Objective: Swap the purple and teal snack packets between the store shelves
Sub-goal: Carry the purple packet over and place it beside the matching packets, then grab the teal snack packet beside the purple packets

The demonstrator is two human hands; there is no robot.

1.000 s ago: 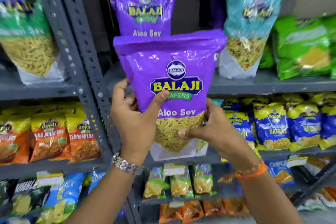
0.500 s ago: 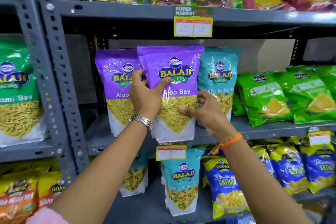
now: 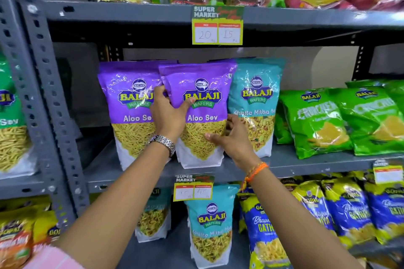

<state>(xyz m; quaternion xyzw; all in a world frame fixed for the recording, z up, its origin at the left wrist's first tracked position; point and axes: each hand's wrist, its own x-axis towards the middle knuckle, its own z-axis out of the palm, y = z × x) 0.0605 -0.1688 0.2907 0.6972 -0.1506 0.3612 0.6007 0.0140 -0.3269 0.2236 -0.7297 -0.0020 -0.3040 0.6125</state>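
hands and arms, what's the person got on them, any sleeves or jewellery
The left hand has a silver metal link watch at its wrist. The right hand has an orange braided thread band. Both forearms are bare; a pink sleeve shows on the left arm.

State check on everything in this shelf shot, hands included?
Front Aloo Sev pouch: upright, sealed, gripped by both hands.
Left hand: grips its left edge, thumb on front.
Right hand: holds its lower right edge.
Second Aloo Sev pouch: upright, sealed, partly overlapped.
Teal Khatta Mitha pouch: upright, sealed.
Green bags: leaning back.
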